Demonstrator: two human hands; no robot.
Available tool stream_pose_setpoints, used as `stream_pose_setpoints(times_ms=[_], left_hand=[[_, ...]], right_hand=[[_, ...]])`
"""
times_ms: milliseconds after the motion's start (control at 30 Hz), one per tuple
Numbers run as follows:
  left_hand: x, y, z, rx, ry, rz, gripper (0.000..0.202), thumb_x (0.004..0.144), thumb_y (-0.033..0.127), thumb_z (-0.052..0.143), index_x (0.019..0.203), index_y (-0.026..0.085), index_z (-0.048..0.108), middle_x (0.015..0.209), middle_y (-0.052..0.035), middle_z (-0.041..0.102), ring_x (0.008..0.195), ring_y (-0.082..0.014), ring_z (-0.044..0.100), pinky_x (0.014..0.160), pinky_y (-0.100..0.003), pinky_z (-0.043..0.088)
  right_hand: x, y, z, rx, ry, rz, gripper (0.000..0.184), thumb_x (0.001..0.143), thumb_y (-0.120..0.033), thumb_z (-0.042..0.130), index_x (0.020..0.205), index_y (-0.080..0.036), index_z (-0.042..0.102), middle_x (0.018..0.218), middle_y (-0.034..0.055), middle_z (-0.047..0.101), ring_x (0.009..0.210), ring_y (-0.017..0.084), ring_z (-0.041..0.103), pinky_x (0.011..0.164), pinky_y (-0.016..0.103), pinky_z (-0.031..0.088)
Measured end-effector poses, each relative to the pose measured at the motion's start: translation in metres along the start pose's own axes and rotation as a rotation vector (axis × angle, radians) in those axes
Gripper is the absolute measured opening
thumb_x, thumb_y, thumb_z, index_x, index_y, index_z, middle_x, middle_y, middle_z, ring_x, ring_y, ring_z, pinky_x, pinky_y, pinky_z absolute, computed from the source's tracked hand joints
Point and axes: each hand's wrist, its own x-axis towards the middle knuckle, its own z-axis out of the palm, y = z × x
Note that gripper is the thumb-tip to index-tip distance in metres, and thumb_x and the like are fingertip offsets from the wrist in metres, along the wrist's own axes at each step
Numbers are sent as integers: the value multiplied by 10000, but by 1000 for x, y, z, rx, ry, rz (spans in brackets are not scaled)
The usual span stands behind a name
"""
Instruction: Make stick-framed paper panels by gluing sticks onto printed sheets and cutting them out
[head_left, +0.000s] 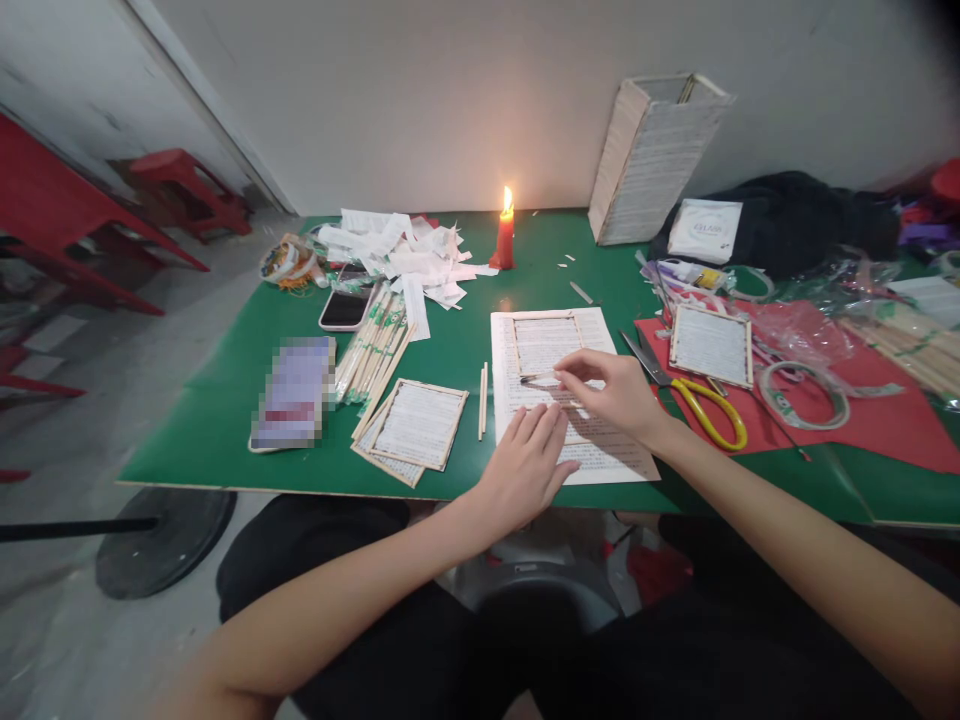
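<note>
We look down on a green table top [225,420] from our seat, a red plastic stool [184,180] standing on the floor at far left. On the table's left side lie a pixel-blurred flat object [292,392], a phone [345,308] and a bundle of thin wooden sticks [371,345], with a heap of white paper offcuts [397,250] behind them. Nearer the middle, a framed printed page [418,424] rests just beside two loose sticks [482,400], and a lit red candle [505,235] burns near the far edge.

At centre, our left hand [525,465] lies open, fingers together, on a printed sheet [592,450]. Our right hand [607,395] clamps a thin wooden stick [538,377] between thumb and forefinger, just over a stick-edged frame [546,345] on that sheet, which lies near the table's front edge.

To the right, yellow-handled scissors [709,410] and a second framed page [711,345] sit on a red sheet [885,420]. A crumpled clear plastic bag [802,330] lies there too, its contents impossible to make out. Behind it slumps a black bag [780,225], closed to our view, beside a tall stack of printed pages [652,160] leaning against the wall.
</note>
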Motion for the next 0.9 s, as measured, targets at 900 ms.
stream_pose_setpoints(times_ms=[900], left_hand=[[1, 1, 0, -4, 7, -10, 555, 1060, 420, 277, 1381, 14, 477, 1436, -234, 531, 1365, -333, 462, 1123, -487, 366]], right_hand=[[-4, -6, 0, -125, -29, -87, 114, 880, -214, 570, 844, -207, 678, 813, 37, 747, 736, 192, 699, 703, 329, 558]])
